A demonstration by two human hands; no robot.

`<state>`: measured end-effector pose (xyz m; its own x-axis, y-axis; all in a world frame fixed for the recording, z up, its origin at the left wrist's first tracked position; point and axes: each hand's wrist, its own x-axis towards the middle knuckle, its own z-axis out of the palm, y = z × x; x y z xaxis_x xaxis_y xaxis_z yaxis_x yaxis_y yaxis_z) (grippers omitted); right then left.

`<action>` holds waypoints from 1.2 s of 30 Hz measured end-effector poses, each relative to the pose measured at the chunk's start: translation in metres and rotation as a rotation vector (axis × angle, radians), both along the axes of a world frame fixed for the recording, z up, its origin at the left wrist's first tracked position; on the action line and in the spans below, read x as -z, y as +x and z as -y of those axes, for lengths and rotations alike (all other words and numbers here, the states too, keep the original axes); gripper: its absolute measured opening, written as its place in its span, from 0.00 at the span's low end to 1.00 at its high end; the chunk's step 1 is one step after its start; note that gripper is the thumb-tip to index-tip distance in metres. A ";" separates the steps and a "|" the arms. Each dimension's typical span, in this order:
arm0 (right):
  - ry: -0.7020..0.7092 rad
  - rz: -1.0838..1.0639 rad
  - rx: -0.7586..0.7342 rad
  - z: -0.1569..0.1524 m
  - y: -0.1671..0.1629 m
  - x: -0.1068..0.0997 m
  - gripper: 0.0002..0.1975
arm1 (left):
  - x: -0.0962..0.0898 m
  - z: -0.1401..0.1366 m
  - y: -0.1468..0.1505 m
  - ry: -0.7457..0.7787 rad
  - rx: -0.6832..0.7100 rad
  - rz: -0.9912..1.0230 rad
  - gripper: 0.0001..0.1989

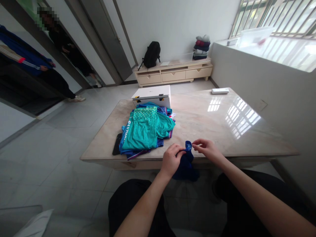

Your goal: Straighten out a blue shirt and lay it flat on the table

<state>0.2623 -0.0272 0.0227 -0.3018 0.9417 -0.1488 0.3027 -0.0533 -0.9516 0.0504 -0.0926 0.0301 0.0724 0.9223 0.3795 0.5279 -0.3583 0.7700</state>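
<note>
A dark blue garment (187,167) hangs over the near edge of the table, its upper end standing up like a collar or opening. My left hand (172,159) is closed, pinching that upper end from the left. On the other side, my right hand (207,149) has thumb and fingertips drawn together at the same rim. The garment's lower part droops below the tabletop in shadow, so its full shape is hidden. Left of my hands lies a pile of folded shirts, topped by a green jersey (140,128) with white lettering.
Behind the pile sits a white box (153,95) on the marble-topped table (190,115). A black phone-like object (117,144) pokes out under the shirts. A white device (220,91) lies at the far right. A low cabinet (172,75) holds a backpack (152,54) and stacked clothes (201,47). People stand left.
</note>
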 end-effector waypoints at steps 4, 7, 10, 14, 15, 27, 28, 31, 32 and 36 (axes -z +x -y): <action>0.259 -0.086 -0.128 0.005 0.006 -0.012 0.16 | -0.004 -0.001 -0.008 0.051 0.024 0.037 0.03; 0.452 -0.031 -0.336 0.013 0.006 -0.020 0.11 | -0.007 0.000 -0.013 0.098 0.040 0.013 0.04; 0.492 0.083 -0.448 0.018 0.002 -0.018 0.12 | -0.008 0.001 -0.013 0.131 0.104 -0.037 0.05; 0.487 0.298 -0.551 0.020 -0.005 -0.003 0.05 | -0.004 0.004 -0.009 0.164 0.224 -0.129 0.06; 0.483 0.363 -0.560 0.020 -0.006 0.001 0.05 | -0.003 0.004 -0.008 0.168 0.242 -0.152 0.07; 0.494 0.964 -0.480 0.016 0.002 -0.015 0.12 | -0.001 0.000 -0.012 0.115 0.097 -0.323 0.07; 0.505 0.982 -0.466 0.016 0.002 -0.019 0.12 | -0.003 0.000 -0.012 0.108 0.062 -0.331 0.07; 0.535 1.011 -0.431 0.024 0.003 -0.032 0.12 | -0.013 0.000 -0.011 0.092 -0.029 -0.349 0.05; 0.550 1.010 -0.426 0.028 0.004 -0.037 0.12 | -0.017 0.001 -0.011 0.091 -0.052 -0.350 0.04; 0.609 0.915 -0.403 0.049 0.008 -0.062 0.11 | -0.032 0.013 -0.003 0.079 -0.144 -0.267 0.04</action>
<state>0.2701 -0.0759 0.0842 -0.6091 0.7928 -0.0226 0.7790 0.5927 -0.2048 0.0478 -0.1060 0.0621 0.0499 0.8989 0.4353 0.7574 -0.3182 0.5702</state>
